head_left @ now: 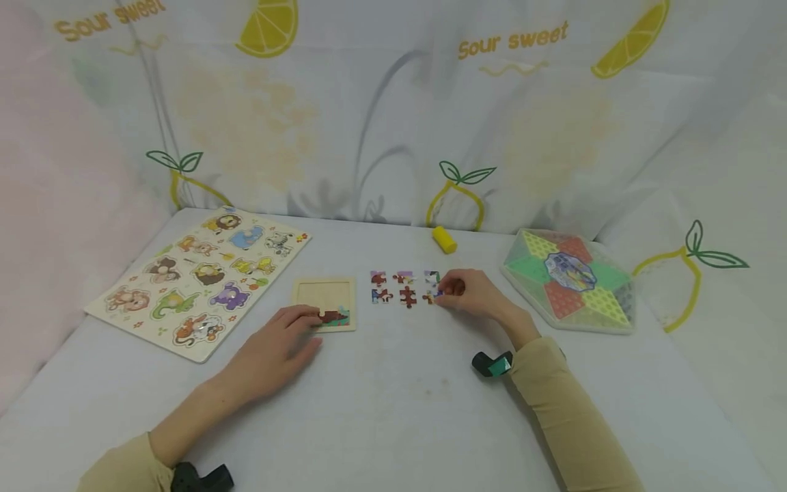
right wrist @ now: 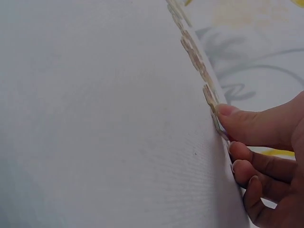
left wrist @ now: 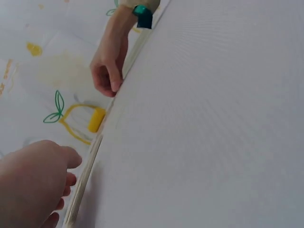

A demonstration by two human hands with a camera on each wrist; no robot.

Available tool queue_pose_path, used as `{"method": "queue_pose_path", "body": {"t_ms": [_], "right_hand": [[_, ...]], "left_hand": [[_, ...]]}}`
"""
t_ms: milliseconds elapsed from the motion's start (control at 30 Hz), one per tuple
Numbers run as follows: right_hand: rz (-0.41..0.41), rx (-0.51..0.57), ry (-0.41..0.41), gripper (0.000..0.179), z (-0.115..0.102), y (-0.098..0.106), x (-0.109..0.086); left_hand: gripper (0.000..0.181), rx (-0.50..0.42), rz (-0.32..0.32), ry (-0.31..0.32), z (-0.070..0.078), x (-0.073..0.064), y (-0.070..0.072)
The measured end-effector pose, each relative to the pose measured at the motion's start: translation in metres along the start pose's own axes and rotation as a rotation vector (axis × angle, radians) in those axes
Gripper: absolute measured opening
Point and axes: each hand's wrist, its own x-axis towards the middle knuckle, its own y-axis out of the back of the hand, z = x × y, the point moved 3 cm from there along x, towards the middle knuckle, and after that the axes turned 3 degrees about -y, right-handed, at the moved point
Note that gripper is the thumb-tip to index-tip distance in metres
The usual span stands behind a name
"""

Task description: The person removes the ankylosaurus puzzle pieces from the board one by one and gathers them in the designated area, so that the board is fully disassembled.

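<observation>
A small square wooden puzzle tray (head_left: 324, 290) lies in front of my left hand (head_left: 270, 352), with joined brown and green pieces along its lower edge. My left fingertips rest over the tray's lower left corner, fingers loosely bent, thumb off to the side. Right of the tray, several loose jigsaw pieces (head_left: 408, 296) lie in two rows. At the right end of these rows my right hand (head_left: 470, 294) pinches a jigsaw piece (right wrist: 217, 124), partly hidden by the fingers. In the right wrist view the thumb presses on this piece, close to the tabletop.
On the left lies a large animal puzzle board (head_left: 203, 273). A yellow cylinder (head_left: 444, 240) sits near the back edge, and a hexagonal game box (head_left: 568, 280) with a coloured star stands at the right. A printed cloth (head_left: 344, 109) hangs behind the table.
</observation>
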Motion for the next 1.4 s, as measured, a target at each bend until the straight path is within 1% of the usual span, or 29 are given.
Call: {"method": "queue_pose_path", "body": {"t_ms": [100, 167, 233, 300, 400, 467, 533, 567, 633, 667, 733, 767, 833, 900, 967, 1033, 1133, 1267, 1400], "right_hand": [[0.004, 0.007, -0.005, 0.02, 0.0, 0.0, 0.0], [0.008, 0.01, -0.002, 0.019, 0.0, 0.001, 0.0], [0.01, 0.015, -0.002, 0.019, 0.0, 0.001, 0.0], [0.008, 0.016, -0.005, 0.02, 0.001, 0.0, 0.001], [0.014, 0.015, -0.012, 0.02, 0.002, 0.0, 0.0], [0.055, 0.012, -0.008, 0.018, 0.0, 0.001, -0.001], [0.125, 0.02, 0.0, 0.016, -0.009, 0.002, -0.002], [0.16, 0.03, 0.015, 0.016, -0.017, 0.001, -0.003], [0.212, 0.054, 0.069, 0.015, -0.038, -0.005, -0.002], [0.221, 0.059, 0.101, 0.016, -0.052, -0.01, -0.001], [0.188, 0.062, 0.166, 0.018, -0.081, -0.025, 0.002], [0.153, 0.053, 0.2, 0.019, -0.095, -0.034, 0.005], [0.074, 0.025, 0.243, 0.021, -0.12, -0.053, 0.012], [-0.012, -0.006, 0.262, 0.024, -0.14, -0.07, 0.02], [-0.077, -0.029, 0.261, 0.025, -0.154, -0.086, 0.029], [-0.118, -0.041, 0.244, 0.027, -0.163, -0.1, 0.038], [-0.15, -0.051, 0.217, 0.029, -0.169, -0.115, 0.045], [-0.149, -0.055, 0.22, 0.032, -0.172, -0.127, 0.045], [-0.126, -0.058, 0.237, 0.034, -0.176, -0.13, 0.042]], "left_hand": [[0.039, 0.055, 0.03, 0.075, -0.004, 0.001, 0.005], [0.045, 0.073, 0.02, 0.126, -0.007, 0.0, 0.008], [0.051, 0.084, -0.001, 0.162, -0.008, -0.001, 0.009], [0.053, 0.082, -0.017, 0.178, -0.008, -0.001, 0.01], [0.053, 0.076, -0.021, 0.181, -0.008, -0.002, 0.01], [0.053, 0.072, -0.019, 0.183, -0.008, -0.002, 0.009], [0.053, 0.071, -0.021, 0.185, -0.008, -0.002, 0.009], [0.054, 0.072, -0.025, 0.189, -0.009, -0.001, 0.009], [0.055, 0.077, -0.029, 0.2, -0.01, -0.001, 0.01], [0.055, 0.078, -0.031, 0.204, -0.011, -0.001, 0.01], [0.057, 0.081, -0.033, 0.209, -0.013, 0.0, 0.012], [0.058, 0.081, -0.034, 0.21, -0.015, 0.0, 0.012], [0.059, 0.078, -0.034, 0.204, -0.016, 0.0, 0.012], [0.06, 0.066, -0.037, 0.198, -0.017, 0.001, 0.012], [0.06, 0.055, -0.036, 0.194, -0.018, 0.0, 0.011], [0.061, 0.039, -0.036, 0.194, -0.019, 0.0, 0.01], [0.062, 0.028, -0.032, 0.191, -0.019, -0.001, 0.008], [0.063, 0.036, -0.021, 0.189, -0.018, -0.001, 0.01], [0.065, 0.051, -0.031, 0.196, -0.018, -0.002, 0.013]]}}
